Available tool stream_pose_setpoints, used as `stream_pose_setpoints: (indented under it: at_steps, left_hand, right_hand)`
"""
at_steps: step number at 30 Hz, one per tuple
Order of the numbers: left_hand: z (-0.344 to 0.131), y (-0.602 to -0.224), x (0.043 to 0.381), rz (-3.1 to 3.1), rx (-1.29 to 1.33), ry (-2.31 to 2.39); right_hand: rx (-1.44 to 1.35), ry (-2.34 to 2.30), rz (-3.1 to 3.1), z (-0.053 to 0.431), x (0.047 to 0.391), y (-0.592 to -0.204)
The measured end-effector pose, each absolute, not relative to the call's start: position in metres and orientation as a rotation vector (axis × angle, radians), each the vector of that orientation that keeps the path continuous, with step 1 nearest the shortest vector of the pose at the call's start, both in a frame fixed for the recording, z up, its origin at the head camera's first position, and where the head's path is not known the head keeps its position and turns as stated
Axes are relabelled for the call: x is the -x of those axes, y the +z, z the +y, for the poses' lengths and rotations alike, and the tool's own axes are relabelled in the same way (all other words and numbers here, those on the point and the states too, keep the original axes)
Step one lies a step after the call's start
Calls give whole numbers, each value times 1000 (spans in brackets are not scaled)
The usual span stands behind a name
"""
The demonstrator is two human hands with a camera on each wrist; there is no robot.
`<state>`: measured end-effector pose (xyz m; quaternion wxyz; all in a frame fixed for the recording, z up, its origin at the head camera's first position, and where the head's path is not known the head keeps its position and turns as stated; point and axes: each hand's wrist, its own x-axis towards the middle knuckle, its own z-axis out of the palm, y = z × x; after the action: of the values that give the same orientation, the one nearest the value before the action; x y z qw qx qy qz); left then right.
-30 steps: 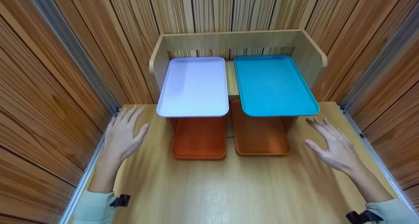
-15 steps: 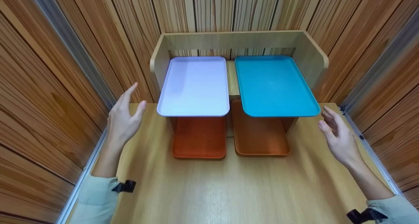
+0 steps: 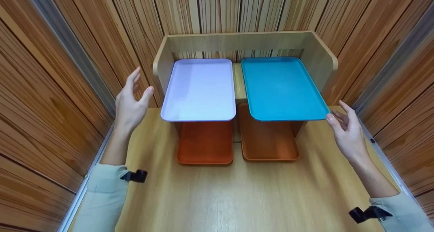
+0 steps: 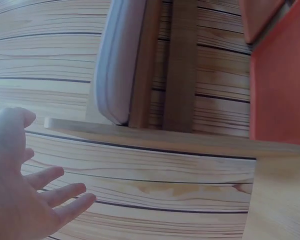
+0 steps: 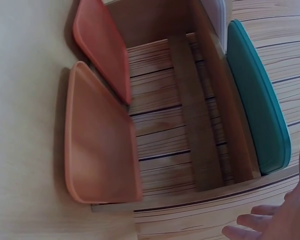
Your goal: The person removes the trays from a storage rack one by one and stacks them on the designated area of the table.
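A lavender tray [image 3: 200,89] and a teal tray [image 3: 285,89] lie side by side on the upper level of a wooden shelf [image 3: 240,42]. Beneath them, a red-orange tray [image 3: 205,144] and a brown-orange tray [image 3: 271,145] rest on the lower level. My left hand [image 3: 130,106] is held up left of the lavender tray, fingers relaxed and apart from it. At the teal tray's front right corner is my right hand [image 3: 349,135], its thumb right at the rim in the head view. Loose, spread fingers show on the left hand [image 4: 20,190] in the left wrist view.
The shelf stands on a light wooden table [image 3: 217,194] against a wood-panelled back wall [image 3: 220,8]. Panelled side walls close in on the left [image 3: 51,100] and right [image 3: 403,123]. Metal strips run along the table's sides.
Both hands have turned thumb-up from their spread pose. The left has moved forward and up beside the lavender tray; the right has come up to the teal tray's corner. The trays stay in place.
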<state>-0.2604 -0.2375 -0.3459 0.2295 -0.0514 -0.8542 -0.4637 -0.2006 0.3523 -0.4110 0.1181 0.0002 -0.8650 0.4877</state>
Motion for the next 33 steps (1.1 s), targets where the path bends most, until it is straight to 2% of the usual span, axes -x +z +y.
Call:
stream_pose_setpoints:
  at_steps: [12, 24, 33]
  left_hand:
    - [-223, -331, 281, -2355, 198, -1399]
    - [-225, -334, 299, -2401, 98, -1563]
    - [-220, -338, 308, -2349, 179, -1599]
  right_hand:
    - [114, 1898, -2288, 339, 208, -413]
    - [178, 2269, -2017, 318, 211, -418]
    - [220, 2451, -1841, 299, 217, -409]
